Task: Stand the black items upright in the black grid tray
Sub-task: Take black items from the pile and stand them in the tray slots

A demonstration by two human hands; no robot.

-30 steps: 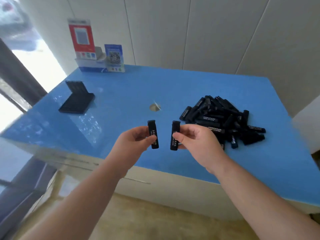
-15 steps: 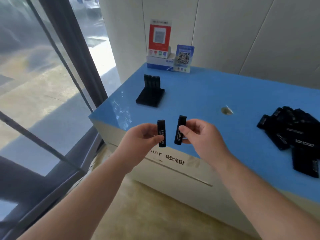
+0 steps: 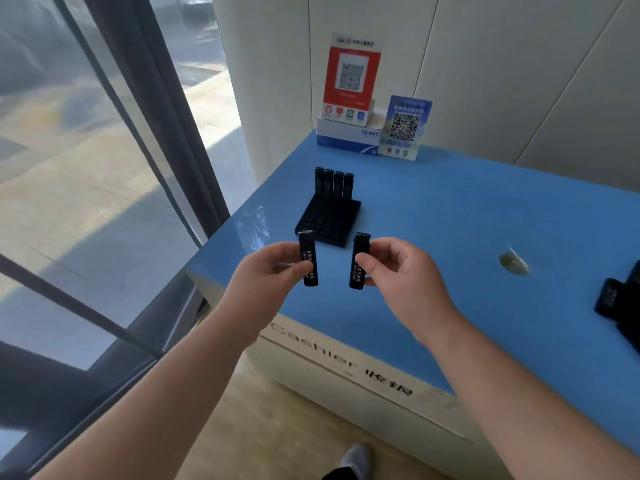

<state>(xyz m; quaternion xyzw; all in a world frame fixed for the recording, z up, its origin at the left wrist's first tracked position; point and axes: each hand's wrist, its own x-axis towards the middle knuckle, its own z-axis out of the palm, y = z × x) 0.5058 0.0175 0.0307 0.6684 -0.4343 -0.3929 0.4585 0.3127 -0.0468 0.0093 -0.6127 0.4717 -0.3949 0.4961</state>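
The black grid tray (image 3: 329, 220) lies on the blue counter (image 3: 450, 220) near its left corner, with several black items (image 3: 334, 183) standing upright in its back row. My left hand (image 3: 266, 271) pinches one black item (image 3: 308, 257) upright just in front of the tray's near left corner. My right hand (image 3: 398, 268) pinches a second black item (image 3: 359, 260) upright, a little to the right and nearer than the tray. Part of the loose pile of black items (image 3: 620, 299) shows at the right edge.
A red QR sign (image 3: 351, 81), a white box (image 3: 348, 136) and a blue QR sign (image 3: 403, 128) stand at the counter's back left. A small round hole (image 3: 512, 263) marks the counter. A glass wall with dark frames (image 3: 156, 133) runs along the left. My shoe (image 3: 353, 460) is below.
My view has swung left and closer to the tray. Both hands have carried their black items toward the tray and spread slightly apart; the pile has slid to the right edge.
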